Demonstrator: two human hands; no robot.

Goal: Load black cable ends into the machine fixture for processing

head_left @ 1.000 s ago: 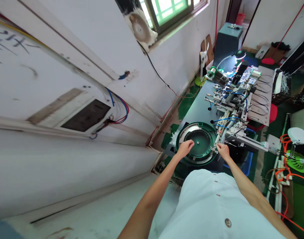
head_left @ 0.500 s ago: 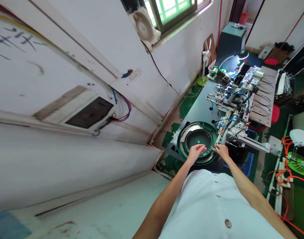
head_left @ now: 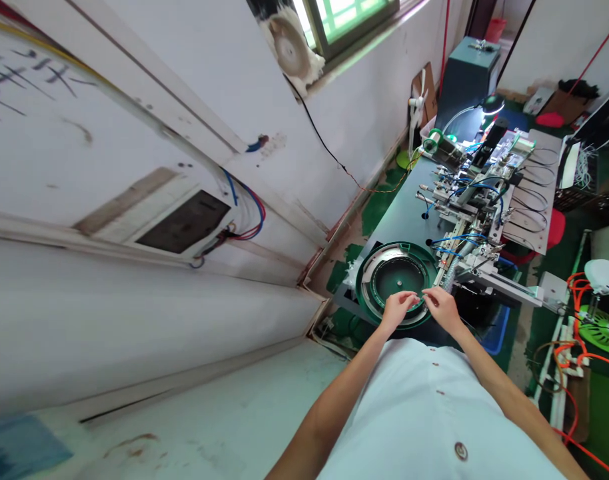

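Note:
Both my hands are over the near right part of a round green vibratory feeder bowl (head_left: 364, 293). My left hand (head_left: 398, 309) is closed in a pinch above the bowl's inner edge; what its fingertips hold is too small to name. My right hand (head_left: 442, 308) pinches above the bowl's right rim, its fingertips close to those of the left. Whatever lies between the right fingers cannot be made out. A metal feed track (head_left: 448, 250) runs away from the bowl just beyond my right hand.
A bench machine (head_left: 477, 193) with blue air tubes and metal arms stands beyond the bowl on a grey table (head_left: 397, 210). A lit lamp (head_left: 493, 105) is at the back. The white wall (head_left: 264, 280) lies to the left. Orange hoses (head_left: 578, 293) hang at the right.
My right hand has moved left from the track's end to the bowl rim, nearer my left hand. My left hand has shifted slightly right.

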